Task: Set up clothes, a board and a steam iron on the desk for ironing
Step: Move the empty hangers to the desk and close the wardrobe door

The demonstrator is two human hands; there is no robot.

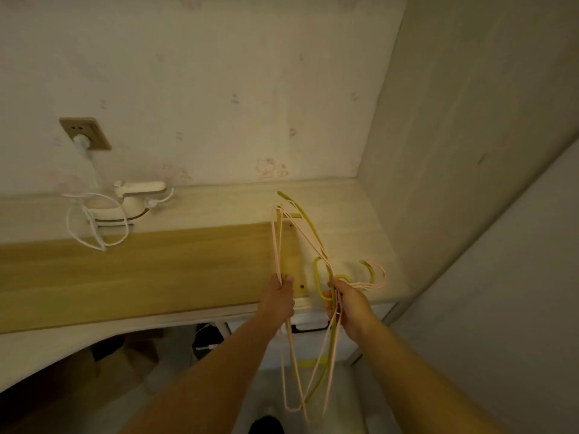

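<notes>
A long wooden board (141, 270) lies flat along the pale desk (351, 214). At the back left of the desk a cream steam iron (131, 200) rests, its white cord looped beside it. Over the desk's front edge I hold a bunch of pink and yellow-green clothes hangers (308, 242). My left hand (279, 297) grips the pink wires of one side. My right hand (347, 303) grips the bundle near the hooks, which point right. No clothes are visible.
A wall socket (84, 133) with a white plug in it sits above the iron. A tall cabinet side (470, 151) closes the desk's right end. Under the desk are dark boxes (125, 349) and a white unit with a black handle (308, 328).
</notes>
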